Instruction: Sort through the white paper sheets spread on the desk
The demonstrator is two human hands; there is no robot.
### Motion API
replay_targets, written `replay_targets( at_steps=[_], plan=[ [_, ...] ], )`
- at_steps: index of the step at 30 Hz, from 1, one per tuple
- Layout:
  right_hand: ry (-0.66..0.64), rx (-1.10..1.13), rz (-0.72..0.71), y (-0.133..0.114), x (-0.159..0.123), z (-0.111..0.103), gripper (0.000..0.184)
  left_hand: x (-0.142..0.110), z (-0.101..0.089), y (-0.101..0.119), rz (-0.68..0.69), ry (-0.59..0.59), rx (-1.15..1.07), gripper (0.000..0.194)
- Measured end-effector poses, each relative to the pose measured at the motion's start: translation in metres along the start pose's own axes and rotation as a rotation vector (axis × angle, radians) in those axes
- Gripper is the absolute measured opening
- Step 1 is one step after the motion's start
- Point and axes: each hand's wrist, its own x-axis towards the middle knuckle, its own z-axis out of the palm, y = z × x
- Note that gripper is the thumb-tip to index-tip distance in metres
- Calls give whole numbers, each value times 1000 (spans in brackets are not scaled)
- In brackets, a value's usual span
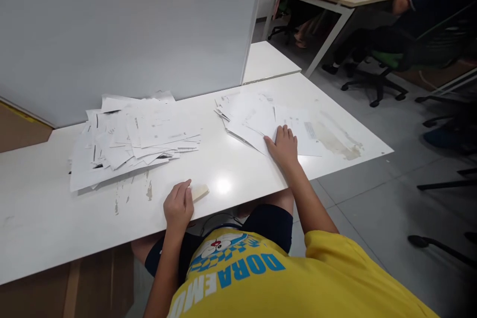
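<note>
My left hand [179, 205] rests near the front edge of the white table, its fingers curled around one end of a small, flat, pale beige piece [201, 192]. That end is hidden by the fingers, and I cannot make out what kind of thing it is. Farther right, my right hand [285, 148] lies palm down with fingers stretched out on a loose spread of white paper sheets [253, 112]. Some sheets carry faint grey print. To the left of both hands sits a larger, untidy pile of white papers [137, 134], its edges sticking out unevenly.
A tall grey-white panel [141, 25] stands along the back of the white table [44, 208]. Brownish stains [339, 144] mark its right end. A cardboard box [24, 126] is at far left. Beyond, a seated person [428, 15] works at another desk [345, 8].
</note>
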Motion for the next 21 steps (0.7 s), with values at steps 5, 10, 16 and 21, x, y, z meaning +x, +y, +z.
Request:
replay_targets(
  at_steps=[5,10,16,21],
  plan=[
    [-61,-6,-5,-7,-32,-7,85,0,2,-1,-20,41,19,26],
    [-95,-28,3,-26,-70,-11,95,1,1,-1,-8,21,4,24],
    [-10,-12,16,-31,-81,-21,61,1,0,-3,6,18,7,24],
    [-92,-82,2,-37,-77,-25,74,-2,2,-5,8,30,-4,24]
  ],
)
